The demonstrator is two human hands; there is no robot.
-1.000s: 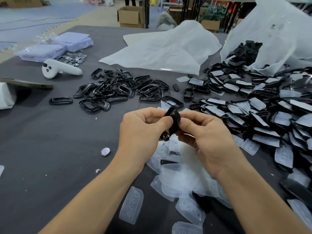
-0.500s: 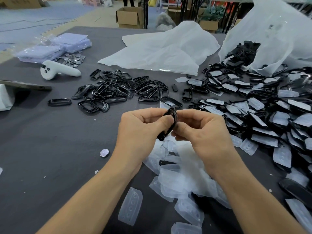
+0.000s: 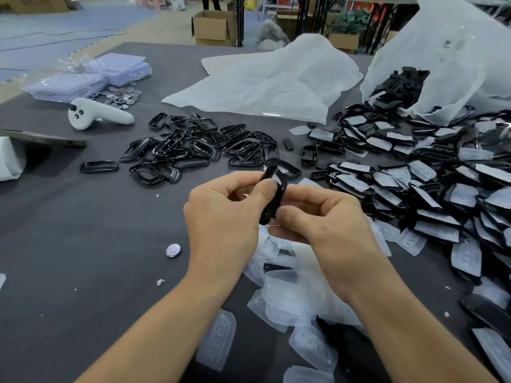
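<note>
Between both hands, above the dark table (image 3: 69, 244), I hold a black plastic frame (image 3: 272, 194) edge-on. My left hand (image 3: 224, 217) pinches it with thumb and curled fingers from the left. My right hand (image 3: 323, 225) pinches its lower right side. Under my hands lies a pile of clear soft pads (image 3: 290, 286). Behind them is a heap of empty black frames (image 3: 193, 147). To the right spreads a large heap of black parts with clear pads on them (image 3: 428, 189).
A white controller (image 3: 96, 114) and a tablet edge (image 3: 41, 138) lie at the left. A coin cell (image 3: 173, 250) lies alone near my left wrist, with more cells (image 3: 121, 96) and wrapped packs (image 3: 91, 78) behind. White plastic bags (image 3: 276, 78) sit at the back.
The black frame has turned between my fingers and risen a little, now standing more upright. Both hands stay in nearly the same place.
</note>
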